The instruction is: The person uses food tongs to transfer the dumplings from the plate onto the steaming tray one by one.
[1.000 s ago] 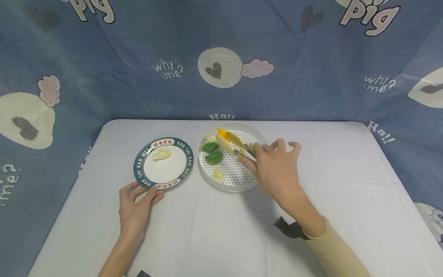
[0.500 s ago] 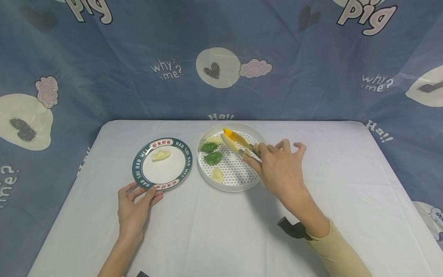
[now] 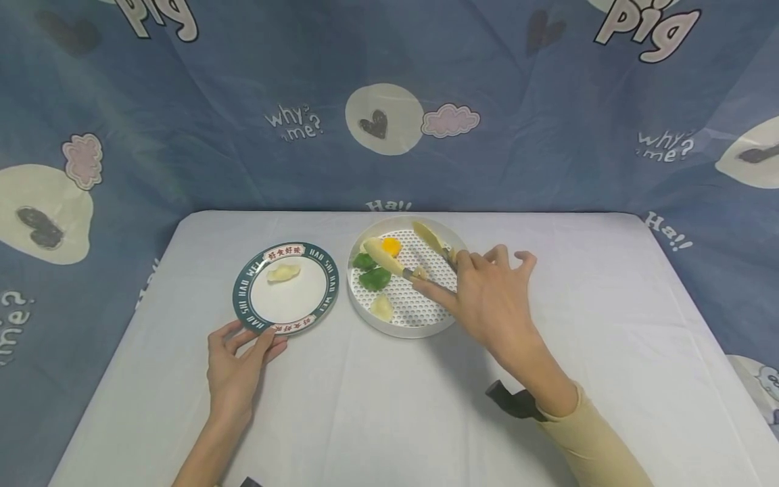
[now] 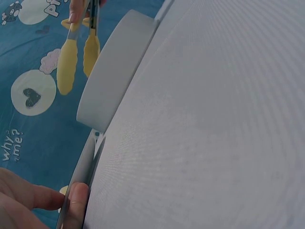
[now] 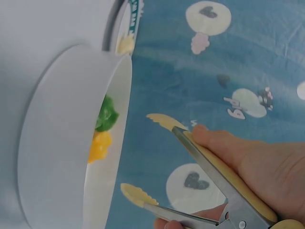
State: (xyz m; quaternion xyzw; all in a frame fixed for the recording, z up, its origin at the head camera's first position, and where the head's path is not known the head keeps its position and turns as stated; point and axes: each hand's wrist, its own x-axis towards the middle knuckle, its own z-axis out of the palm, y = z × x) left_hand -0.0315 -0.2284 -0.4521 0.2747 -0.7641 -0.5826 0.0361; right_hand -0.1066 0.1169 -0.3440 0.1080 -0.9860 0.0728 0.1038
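My left hand pinches the near rim of a green-banded plate, thumb on top. On the plate lies one pale dumpling-shaped piece. To its right stands a white round steamer tray with a perforated floor. My right hand grips metal tongs with yellow scalloped tips, spread apart above the tray with nothing between them. A yellow piece lies in the tray near two green pieces. Another pale piece sits near the tray's front; one at the back is partly hidden by the tongs.
A white cloth covers the table under the plate and tray. Behind the table hangs a blue printed curtain. The plate stands close beside the tray's left wall. A dark strap piece juts from the right wrist.
The tongs moved slightly right with the yellow piece between their tips, then spread apart. The yellow piece now lies in the tray, free of the tongs. The left hand and plate stay put.
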